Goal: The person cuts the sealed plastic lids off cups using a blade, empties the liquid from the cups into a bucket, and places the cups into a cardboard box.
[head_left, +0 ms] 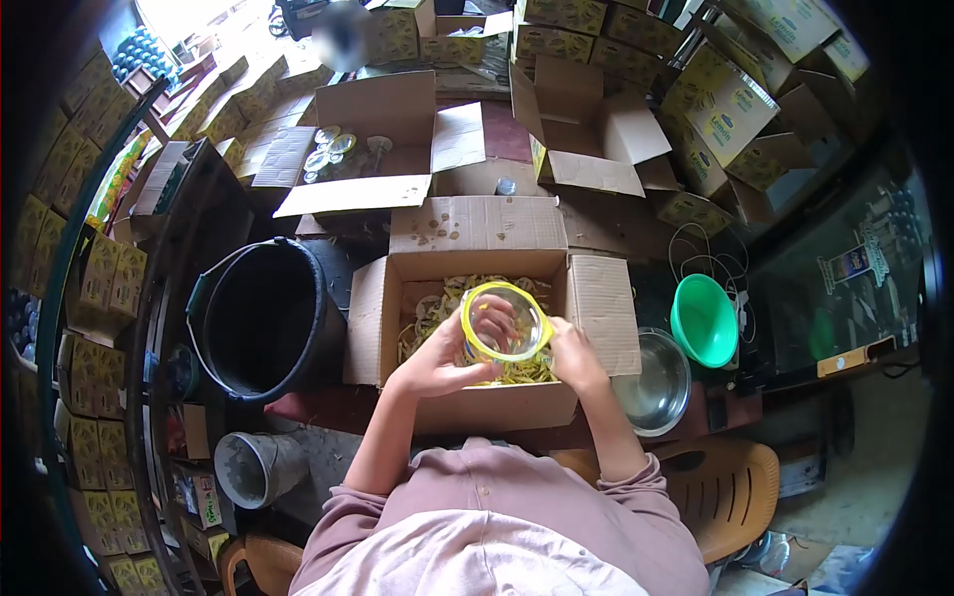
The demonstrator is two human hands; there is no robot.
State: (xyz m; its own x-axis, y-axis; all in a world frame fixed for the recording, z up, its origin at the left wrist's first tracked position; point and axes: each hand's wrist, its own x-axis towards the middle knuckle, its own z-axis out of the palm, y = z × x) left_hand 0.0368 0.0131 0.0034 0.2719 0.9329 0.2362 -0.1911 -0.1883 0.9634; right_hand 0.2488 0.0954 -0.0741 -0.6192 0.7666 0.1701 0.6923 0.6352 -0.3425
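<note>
My left hand [443,356] is wrapped round a clear, round container [507,343] with a yellow band [475,348] about its rim. It is tilted so that its round end faces me, and fingers show through the clear wall. At the band's right edge, my right hand [574,356] is closed in a pinch on the yellow strip. Both hands are above an open cardboard box [477,405], in which many curled yellow strips [427,323] lie heaped. Part of the heap is hidden behind my hands and the container.
Left of the box stands a large black bucket [214,328], with a grey bucket [260,472] below it. A steel bowl [684,382] and a green basin [704,323] are to the right. Farther back, one open carton [378,104] holds several yellow-rimmed containers [333,144]; another carton [571,119] stands beside it.
</note>
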